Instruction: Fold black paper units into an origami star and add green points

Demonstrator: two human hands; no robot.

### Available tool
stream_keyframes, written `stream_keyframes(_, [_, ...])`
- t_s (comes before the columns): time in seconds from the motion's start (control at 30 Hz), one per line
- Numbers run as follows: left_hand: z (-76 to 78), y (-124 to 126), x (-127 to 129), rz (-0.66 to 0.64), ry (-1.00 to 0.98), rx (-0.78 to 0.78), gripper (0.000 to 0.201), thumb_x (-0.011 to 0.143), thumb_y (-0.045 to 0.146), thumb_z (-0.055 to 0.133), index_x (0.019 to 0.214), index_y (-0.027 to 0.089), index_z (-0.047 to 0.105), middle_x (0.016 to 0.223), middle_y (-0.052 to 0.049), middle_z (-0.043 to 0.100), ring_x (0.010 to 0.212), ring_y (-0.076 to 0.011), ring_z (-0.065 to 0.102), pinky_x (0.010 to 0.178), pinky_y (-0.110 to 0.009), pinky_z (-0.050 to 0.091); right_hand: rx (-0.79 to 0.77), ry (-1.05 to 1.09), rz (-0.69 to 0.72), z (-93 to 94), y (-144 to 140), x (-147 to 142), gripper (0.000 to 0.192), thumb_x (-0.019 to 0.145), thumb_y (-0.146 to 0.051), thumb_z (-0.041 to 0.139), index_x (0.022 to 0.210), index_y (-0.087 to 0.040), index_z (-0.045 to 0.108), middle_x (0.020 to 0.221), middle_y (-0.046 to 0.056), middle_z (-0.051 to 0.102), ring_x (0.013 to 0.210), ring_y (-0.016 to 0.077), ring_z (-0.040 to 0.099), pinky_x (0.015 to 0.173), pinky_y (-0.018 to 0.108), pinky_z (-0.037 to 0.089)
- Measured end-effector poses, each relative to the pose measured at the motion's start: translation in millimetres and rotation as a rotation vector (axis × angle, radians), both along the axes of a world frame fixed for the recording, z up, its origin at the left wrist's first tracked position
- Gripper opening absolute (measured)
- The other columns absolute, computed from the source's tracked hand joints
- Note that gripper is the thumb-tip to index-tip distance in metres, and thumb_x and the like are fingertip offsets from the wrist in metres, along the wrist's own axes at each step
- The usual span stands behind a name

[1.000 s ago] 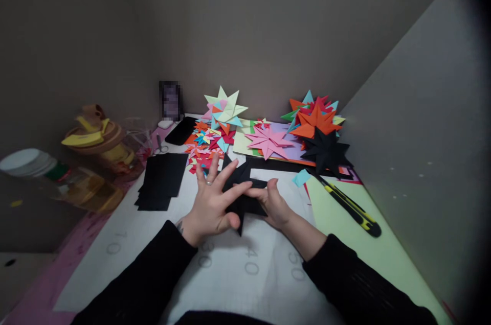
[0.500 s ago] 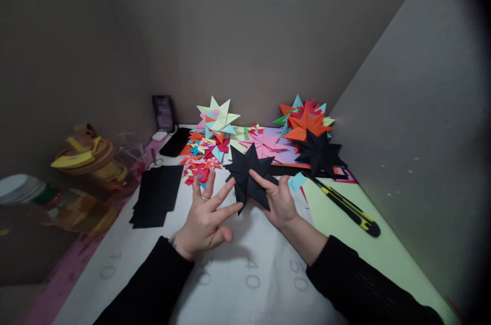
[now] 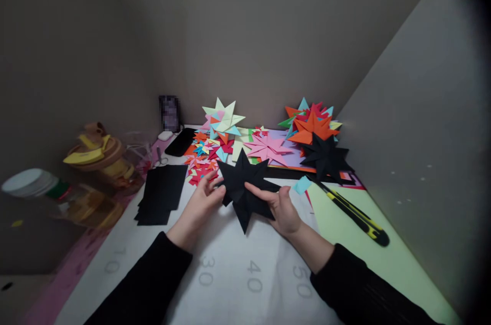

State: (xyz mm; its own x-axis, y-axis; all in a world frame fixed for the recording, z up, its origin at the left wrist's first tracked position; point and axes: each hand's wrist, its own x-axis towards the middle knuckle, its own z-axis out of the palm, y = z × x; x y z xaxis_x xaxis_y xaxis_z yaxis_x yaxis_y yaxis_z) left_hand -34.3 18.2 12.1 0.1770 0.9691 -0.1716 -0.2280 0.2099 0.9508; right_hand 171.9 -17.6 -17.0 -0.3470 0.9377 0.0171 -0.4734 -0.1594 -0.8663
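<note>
Head view: the left hand (image 3: 197,206), splayed flat half a second ago, has now closed its fingers on the left edge of the black paper star (image 3: 245,185). The right hand (image 3: 284,208) pinches the star's right side, forefinger laid across its face. So the star sits lifted between both hands, just above the white cutting mat (image 3: 230,274). Counting outward: one stack of black sheets (image 3: 161,193) at left, one yellow utility knife (image 3: 355,211) at right, a second black star (image 3: 325,156) far right, one pink star (image 3: 268,147) behind.
</note>
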Motion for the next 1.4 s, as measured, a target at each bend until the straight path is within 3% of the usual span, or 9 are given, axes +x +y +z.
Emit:
stream_keyframes(0.07, [4.6, -0.5, -0.2, -0.093, -0.098, -0.099, 0.072, 0.064, 0.034, 0.082, 0.127, 0.018, 0.050, 0.105, -0.012, 0.068, 0.083, -0.0203, 0.068, 0.069, -0.027, 0.050, 0.073, -0.107, 0.035, -0.6, -2.1, 1.1, 0.088, 0.081, -0.079, 0.015, 0.125, -0.019, 0.061, 0.132, 0.010, 0.058, 0.133, 0.0292, 0.041, 0.115, 0.047, 0.016])
stream_keyframes(0.17, [10.0, -1.5, -2.6, -0.172, -0.109, -0.149, 0.057, 0.061, 0.029, 0.084, 0.112, 0.014, 0.062, 0.087, -0.008, 0.071, 0.064, -0.0138, 0.064, 0.055, -0.021, 0.044, 0.118, -0.184, 0.080, -0.4, -3.0, 2.5, 0.087, 0.083, -0.077, 0.010, 0.125, -0.020, 0.061, 0.134, 0.008, 0.057, 0.134, 0.0287, 0.040, 0.116, 0.047, 0.014])
stream_keyframes(0.33, [8.2, 2.0, -9.9, -0.190, -0.102, -0.204, 0.037, 0.061, 0.026, 0.084, 0.093, 0.012, 0.070, 0.082, -0.009, 0.072, 0.069, -0.0174, 0.066, 0.062, -0.025, 0.048, 0.097, -0.192, 0.117, 3.0, -2.1, 3.9, 0.090, 0.082, -0.078, 0.009, 0.124, -0.019, 0.062, 0.130, 0.010, 0.059, 0.132, 0.0303, 0.043, 0.115, 0.050, 0.016])
stream_keyframes(0.53, [2.8, 0.4, -5.4, -0.214, -0.080, -0.192, 0.029, 0.063, 0.029, 0.082, 0.081, 0.009, 0.070, 0.074, -0.010, 0.071, 0.062, -0.0162, 0.063, 0.059, -0.025, 0.046, 0.087, -0.187, 0.176, 3.6, -3.2, 2.6, 0.090, 0.083, -0.077, 0.009, 0.126, -0.018, 0.060, 0.128, 0.012, 0.061, 0.130, 0.0309, 0.045, 0.114, 0.051, 0.017])
stream_keyframes(0.73, [0.1, -1.2, 0.4, -0.143, -0.104, -0.150, 0.033, 0.063, 0.032, 0.082, 0.085, 0.011, 0.068, 0.074, -0.008, 0.070, 0.063, -0.0167, 0.063, 0.059, -0.025, 0.047, 0.086, -0.197, 0.160, 0.4, -2.5, 3.4, 0.089, 0.083, -0.077, 0.009, 0.126, -0.019, 0.060, 0.134, 0.010, 0.057, 0.132, 0.0308, 0.042, 0.114, 0.051, 0.017])
stream_keyframes(0.9, [6.5, 3.7, -8.5, 0.083, -0.085, -0.070, 0.056, 0.067, 0.036, 0.080, 0.117, 0.022, 0.058, 0.092, -0.005, 0.069, 0.073, -0.0147, 0.064, 0.061, -0.022, 0.047, 0.128, -0.257, 0.169, 1.9, -3.6, 4.1, 0.090, 0.083, -0.076, 0.007, 0.126, -0.018, 0.060, 0.135, 0.011, 0.055, 0.134, 0.0301, 0.040, 0.115, 0.050, 0.016])
stream_keyframes(1.0, [8.5, 5.2, -10.0, 0.113, -0.078, -0.045, 0.046, 0.067, 0.038, 0.078, 0.107, 0.020, 0.064, 0.095, -0.006, 0.069, 0.069, -0.0124, 0.062, 0.057, -0.020, 0.045, 0.118, -0.254, 0.183, 3.0, -4.8, 3.3, 0.091, 0.082, -0.077, 0.007, 0.127, -0.017, 0.059, 0.135, 0.011, 0.055, 0.133, 0.0306, 0.041, 0.115, 0.050, 0.016])
stream_keyframes(1.1, [7.3, 4.8, -7.3, 0.120, -0.041, -0.032, 0.035, 0.067, 0.041, 0.077, 0.091, 0.016, 0.070, 0.085, -0.005, 0.068, 0.064, -0.0102, 0.058, 0.054, -0.018, 0.042, 0.081, -0.216, 0.162, 3.9, -4.9, 2.4, 0.090, 0.082, -0.077, 0.010, 0.125, -0.017, 0.061, 0.133, 0.012, 0.057, 0.132, 0.0306, 0.043, 0.115, 0.051, 0.016])
stream_keyframes(1.4, [6.8, 0.7, -4.2, 0.105, -0.065, -0.077, 0.039, 0.066, 0.041, 0.078, 0.092, 0.014, 0.070, 0.078, -0.003, 0.066, 0.065, -0.0121, 0.059, 0.058, -0.021, 0.044, -0.047, -0.129, 0.127, 3.7, -5.2, 2.6, 0.090, 0.080, -0.080, 0.016, 0.123, -0.017, 0.063, 0.131, 0.013, 0.058, 0.131, 0.0318, 0.044, 0.114, 0.052, 0.016])
